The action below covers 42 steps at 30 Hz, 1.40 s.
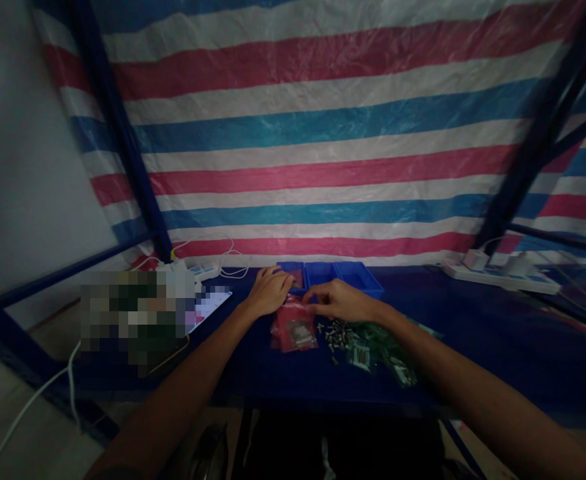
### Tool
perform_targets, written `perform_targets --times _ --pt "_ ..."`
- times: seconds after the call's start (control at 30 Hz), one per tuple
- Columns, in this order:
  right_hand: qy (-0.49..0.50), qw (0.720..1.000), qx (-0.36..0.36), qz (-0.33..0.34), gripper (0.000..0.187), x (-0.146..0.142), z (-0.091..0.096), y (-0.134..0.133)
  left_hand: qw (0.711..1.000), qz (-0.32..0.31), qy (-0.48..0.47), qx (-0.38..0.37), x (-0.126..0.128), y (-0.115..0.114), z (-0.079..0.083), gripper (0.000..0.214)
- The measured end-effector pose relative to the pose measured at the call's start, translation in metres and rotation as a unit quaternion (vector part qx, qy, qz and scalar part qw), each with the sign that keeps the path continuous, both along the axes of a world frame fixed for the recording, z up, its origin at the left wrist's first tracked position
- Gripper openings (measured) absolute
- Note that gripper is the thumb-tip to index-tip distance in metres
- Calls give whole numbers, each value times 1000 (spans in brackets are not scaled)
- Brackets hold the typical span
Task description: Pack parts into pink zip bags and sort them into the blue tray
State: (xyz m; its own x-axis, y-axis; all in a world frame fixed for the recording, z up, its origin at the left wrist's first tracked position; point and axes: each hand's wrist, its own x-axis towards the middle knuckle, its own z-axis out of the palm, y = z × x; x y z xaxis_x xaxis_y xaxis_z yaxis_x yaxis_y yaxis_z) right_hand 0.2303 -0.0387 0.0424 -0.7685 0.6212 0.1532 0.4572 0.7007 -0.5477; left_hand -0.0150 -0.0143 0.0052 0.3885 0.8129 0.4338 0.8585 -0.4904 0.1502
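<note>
Both my hands rest on a dark blue table (473, 340) near its far edge. My left hand (269, 290) is curled, its fingers reaching into the left of three blue bins (340, 274); what it holds is hidden. My right hand (340, 300) pinches with thumb and fingers at the top of a stack of small red plastic bags (293, 329). Below that hand lies a heap of small metal parts (337, 331), and beside them are green plastic bags (383, 350) under my right forearm.
A striped red, white and blue tarp (323, 133) hangs behind the table between blue metal posts (123, 133). A white power strip (497, 273) with plugs lies at the back right. Another white strip with cables (207, 267) sits back left, next to a blurred patch.
</note>
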Motion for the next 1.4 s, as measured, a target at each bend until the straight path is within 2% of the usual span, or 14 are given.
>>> perform_targets --times 0.13,0.27,0.43,0.63,0.77,0.93,1.07,1.23,1.4 --pt "-19 1000 21 4 48 -2 0 -2 1000 -19 -8 -15 -3 6 -7 50" --pt "-41 998 41 4 52 -3 -2 -3 998 -49 -43 -15 -4 8 -10 45" --pt "-59 997 56 -4 52 -2 -7 -1 995 -48 -91 0 0 3 -7 35" --pt "-76 994 80 -18 52 -2 -11 2 993 -76 -81 33 4 -2 -1 32" --pt "-60 994 82 -31 45 -2 -13 4 994 -85 -67 27 6 -6 2 34" --pt "-28 998 43 -28 24 -3 -16 5 996 -45 -74 27 9 -8 0 33" --pt "-9 999 30 -14 11 -4 -14 2 996 -38 -68 32 10 -8 -2 32" --pt "2 999 51 -4 9 -3 -10 1 997 -25 -66 32 11 -10 -2 31" --pt "-24 997 63 -27 17 -4 -14 4 997 -12 -72 39 12 -10 -2 31"
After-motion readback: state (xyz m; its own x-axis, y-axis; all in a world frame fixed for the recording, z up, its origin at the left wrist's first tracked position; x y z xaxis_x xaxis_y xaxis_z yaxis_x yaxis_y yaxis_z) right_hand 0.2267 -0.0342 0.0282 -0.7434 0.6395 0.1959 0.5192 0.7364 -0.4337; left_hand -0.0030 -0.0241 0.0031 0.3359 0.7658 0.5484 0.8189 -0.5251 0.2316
